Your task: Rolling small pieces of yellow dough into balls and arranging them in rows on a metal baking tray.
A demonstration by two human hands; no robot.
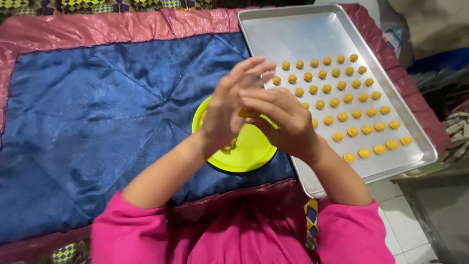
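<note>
The left hand (225, 110) and the right hand (286, 120) meet palm to palm above a lime-green plate (244, 154), with a small yellow-orange dough piece (248, 113) pressed between them. Only a sliver of it shows at the gap between the palms. The left hand's fingers are stretched flat and long, and the right hand is cupped under them, which is how palms sit when they roll something soft into a ball. Both hands are therefore closed lightly around the dough rather than gripping it.

The plate sits directly under the hands, so any crumb would drop onto it. A little more dough (230, 144) shows on it, just below the left wrist.

A large metal baking tray (293, 34) lies just to the right of the plate, within easy reach of the right hand. On it, many small yellow dough balls (342, 102) stand in slanted rows. They are spaced apart so that none touch. The tray's near left part is bare.

Everything rests on a blue satin quilt with a pink border (97, 122), and the person's pink sleeves (351, 234) fill the bottom of the view
</note>
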